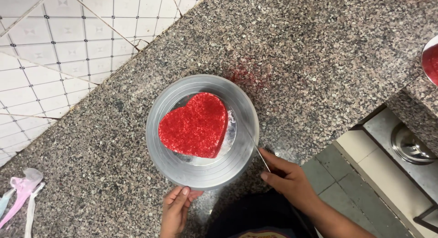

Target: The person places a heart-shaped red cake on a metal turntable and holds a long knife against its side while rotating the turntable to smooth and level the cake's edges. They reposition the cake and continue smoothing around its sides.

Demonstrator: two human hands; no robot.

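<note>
A speckled grey granite counter (319,60) fills most of the view, with a white tiled wall (54,46) along its upper left edge and a tiled floor (351,183) showing at the lower right. A smear of red crumbs (246,76) marks the stone just above a round metal turntable (200,174), which stands near the counter's front edge. On it, on a thin silver board (230,128), sits a heart-shaped cake (195,125) covered all over in bright red crumbs, its point turned toward the lower right. Pink and white ribbons (20,192) lie at the far left of the counter, and a metal bowl (429,60) with red contents shows at the right edge. The left hand (175,210) reaches up from below, its fingers held together with the tips touching the turntable's near rim. The right hand (285,176) comes in from the lower right, its fingers closed around the handle of a thin knife (255,147) whose blade lies across the turntable's right side, pointing toward the cake's base.
</note>
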